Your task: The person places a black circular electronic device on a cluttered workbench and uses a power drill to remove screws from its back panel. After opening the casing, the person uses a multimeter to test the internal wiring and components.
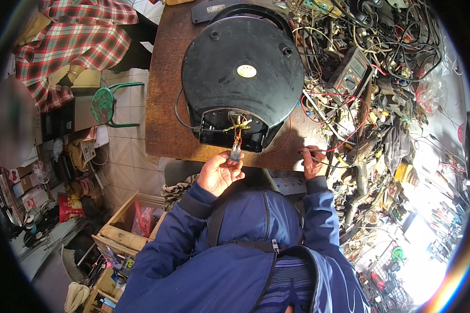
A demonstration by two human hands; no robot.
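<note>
A round black appliance housing (235, 91) lies bottom up on the brown wooden table (164, 104). At its near side a compartment is open, and yellow and red wires (237, 133) come out of it. My left hand (218, 177) pinches a small greyish part (235, 155) at the end of these wires; its exact kind is unclear. Over the table's front edge, my right hand (314, 166) is closed on a multimeter probe (315, 150) with a red lead, and a dark lead also runs from that hand. The probe is apart from the grey part.
A multimeter (353, 73) leans among heaped cables and parts covering the right side. A grey cord (179, 112) runs along the housing's left. Left of the table are a green stool (103, 106), a person in a plaid shirt (75, 34) and an open wooden drawer (125, 224).
</note>
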